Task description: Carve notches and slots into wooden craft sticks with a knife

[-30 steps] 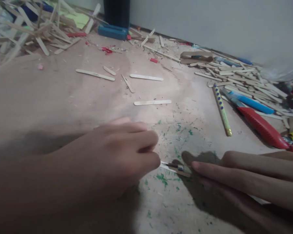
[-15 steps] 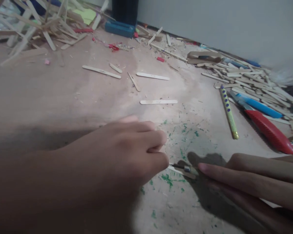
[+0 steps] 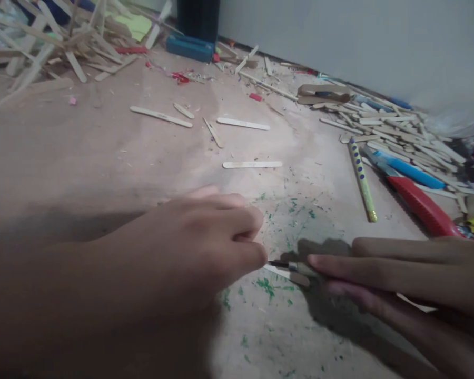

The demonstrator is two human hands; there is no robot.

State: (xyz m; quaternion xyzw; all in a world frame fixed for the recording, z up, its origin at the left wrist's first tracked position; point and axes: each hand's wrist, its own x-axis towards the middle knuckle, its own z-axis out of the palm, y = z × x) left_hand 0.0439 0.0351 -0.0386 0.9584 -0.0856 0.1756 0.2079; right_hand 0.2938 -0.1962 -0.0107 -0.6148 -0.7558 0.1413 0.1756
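Note:
My left hand (image 3: 217, 237) is closed, its fingertips hidden under it, pressing a wooden craft stick (image 3: 290, 276) onto the tabletop. Only the rounded right end of that stick shows beyond my thumb side. My right hand (image 3: 403, 279) grips a slim craft knife (image 3: 294, 266) with a thin dark blade, a metal collar and a pale handle, most of it covered by fingers. The blade lies along the stick, its tip reaching my left hand's edge. Green flecks (image 3: 266, 287) mark the table around both hands.
Loose craft sticks (image 3: 253, 165) lie ahead. On the right are a spotted pencil (image 3: 362, 179), a red-handled cutter (image 3: 422, 205), a blue cutter (image 3: 414, 172) and a heap of sticks (image 3: 403, 126). A stick structure (image 3: 69, 42) stands back left, near a blue-based object (image 3: 190, 47).
The view has shifted slightly, so everything sits a little further left. My right hand has moved a bit left and up with the knife; my left hand keeps its hold.

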